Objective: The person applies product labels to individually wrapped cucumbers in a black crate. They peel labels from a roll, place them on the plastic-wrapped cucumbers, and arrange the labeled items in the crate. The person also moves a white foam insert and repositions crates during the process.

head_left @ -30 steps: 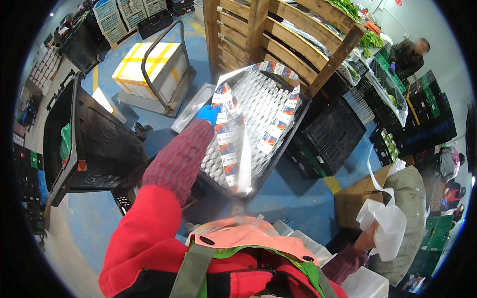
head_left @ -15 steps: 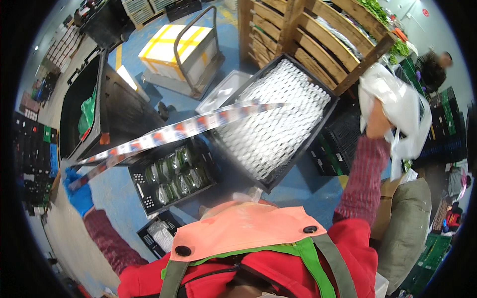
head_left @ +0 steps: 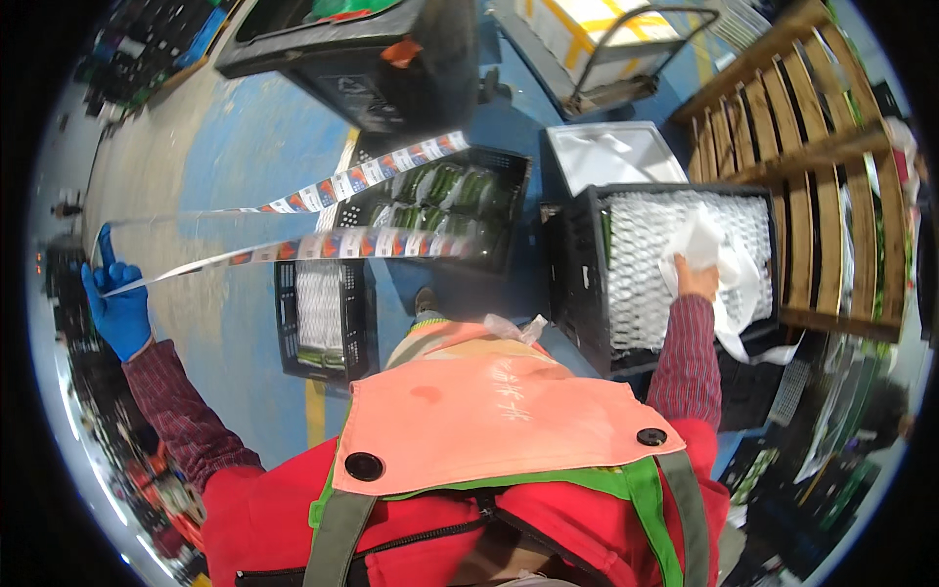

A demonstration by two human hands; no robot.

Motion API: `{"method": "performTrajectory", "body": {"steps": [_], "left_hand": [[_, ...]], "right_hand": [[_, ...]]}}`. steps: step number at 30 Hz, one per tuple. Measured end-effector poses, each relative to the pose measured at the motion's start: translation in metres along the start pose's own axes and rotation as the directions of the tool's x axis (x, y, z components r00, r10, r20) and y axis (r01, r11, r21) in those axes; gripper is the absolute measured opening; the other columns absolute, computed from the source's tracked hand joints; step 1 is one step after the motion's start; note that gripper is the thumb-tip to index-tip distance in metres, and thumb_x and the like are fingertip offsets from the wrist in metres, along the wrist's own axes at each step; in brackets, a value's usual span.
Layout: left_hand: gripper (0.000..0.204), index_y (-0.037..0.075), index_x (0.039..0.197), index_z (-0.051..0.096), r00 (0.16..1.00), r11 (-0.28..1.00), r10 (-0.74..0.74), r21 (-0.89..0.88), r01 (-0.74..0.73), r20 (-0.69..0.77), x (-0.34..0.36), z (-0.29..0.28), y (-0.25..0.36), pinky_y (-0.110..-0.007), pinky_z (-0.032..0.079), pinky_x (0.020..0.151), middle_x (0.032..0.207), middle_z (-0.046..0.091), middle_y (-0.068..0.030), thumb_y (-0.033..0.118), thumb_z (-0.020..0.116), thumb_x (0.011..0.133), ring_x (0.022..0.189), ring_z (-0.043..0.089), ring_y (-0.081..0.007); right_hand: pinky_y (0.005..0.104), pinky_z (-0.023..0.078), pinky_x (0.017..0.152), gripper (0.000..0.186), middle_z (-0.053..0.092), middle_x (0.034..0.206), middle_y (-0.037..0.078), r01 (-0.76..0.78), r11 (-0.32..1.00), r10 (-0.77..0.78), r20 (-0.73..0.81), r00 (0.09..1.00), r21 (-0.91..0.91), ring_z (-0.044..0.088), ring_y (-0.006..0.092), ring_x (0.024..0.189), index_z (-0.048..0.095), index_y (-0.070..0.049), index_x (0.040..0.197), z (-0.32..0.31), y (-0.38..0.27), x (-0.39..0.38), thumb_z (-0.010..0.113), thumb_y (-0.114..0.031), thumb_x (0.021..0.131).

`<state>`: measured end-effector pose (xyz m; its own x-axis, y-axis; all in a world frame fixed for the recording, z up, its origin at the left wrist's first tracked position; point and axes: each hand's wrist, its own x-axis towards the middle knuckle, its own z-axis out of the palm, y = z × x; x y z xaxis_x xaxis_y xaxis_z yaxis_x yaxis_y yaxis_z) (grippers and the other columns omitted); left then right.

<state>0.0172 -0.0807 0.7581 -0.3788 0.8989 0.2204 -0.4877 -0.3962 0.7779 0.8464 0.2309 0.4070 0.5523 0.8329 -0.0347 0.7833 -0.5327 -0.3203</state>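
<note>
Label strip [head_left: 328, 247] grasped in your left hand [head_left: 119, 308], blue-gloved, held out at far left; two lengths spread rightward through air, both reaching over cucumber crate [head_left: 520, 201], ends blurred. Your right hand [head_left: 696, 282], bare, clutches crumpled white wad [head_left: 696, 240] above net crate [head_left: 575, 264], loose tail trailing past near right corner. White foam net [head_left: 636, 269] fills that crate. Small crate [head_left: 288, 318] just below lower length; bin [head_left: 367, 88] beyond cucumber crate; pallet [head_left: 827, 230] right of net crate

Blue glove [head_left: 122, 318]; white-orange-blue patterned label strip [head_left: 333, 246]; peach apron [head_left: 489, 416].
</note>
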Motion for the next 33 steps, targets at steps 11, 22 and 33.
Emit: {"method": "performTrajectory", "body": {"steps": [11, 22, 33], "left_hand": [[0.044, -0.004, 0.119, 0.054, 0.959, 0.851, -0.199, 0.451, 0.271, -0.201, -0.008, 0.008, -0.089, -0.029, 0.044, 0.045, 0.075, 0.063, -0.0126, 0.037, 0.044, 0.104, 0.052, 0.057, -0.0178], [0.035, 0.000, 0.129, 0.060, 0.646, 0.647, -0.714, 0.606, 0.463, 0.268, 0.033, 0.043, -0.251, -0.031, 0.049, 0.095, 0.118, 0.067, -0.0072, 0.015, 0.061, 0.097, 0.108, 0.061, -0.0141], [0.121, -0.001, 0.153, 0.024, 0.521, 0.283, -0.797, -0.573, 0.769, 0.306, 0.080, -0.066, -0.404, -0.052, 0.027, 0.116, 0.157, 0.027, -0.0249, 0.090, 0.037, 0.075, 0.142, 0.033, -0.0395]], "right_hand": [[0.0446, 0.032, 0.113, 0.098, 0.044, 0.141, 0.031, 0.089, 0.864, -0.190, -0.156, 0.969, -0.495, 0.041, 0.0391, 0.134, 0.044, 0.013, 0.135, -0.070, -0.009, -0.091, 0.083, -0.048, 0.069], [0.0408, 0.052, 0.093, 0.069, 0.066, 0.117, 0.022, -0.943, 0.228, -0.701, 0.713, 0.014, 0.242, 0.067, 0.0287, 0.104, 0.058, 0.003, 0.125, 0.006, -0.382, -0.368, 0.039, -0.058, 0.099], [0.0311, 0.049, 0.086, 0.013, 0.068, 0.099, 0.004, -0.223, 0.636, -0.769, 0.628, -0.118, 0.738, 0.061, 0.0126, 0.094, 0.067, -0.002, 0.102, 0.039, -0.365, -0.343, 0.065, -0.006, 0.089]]}}
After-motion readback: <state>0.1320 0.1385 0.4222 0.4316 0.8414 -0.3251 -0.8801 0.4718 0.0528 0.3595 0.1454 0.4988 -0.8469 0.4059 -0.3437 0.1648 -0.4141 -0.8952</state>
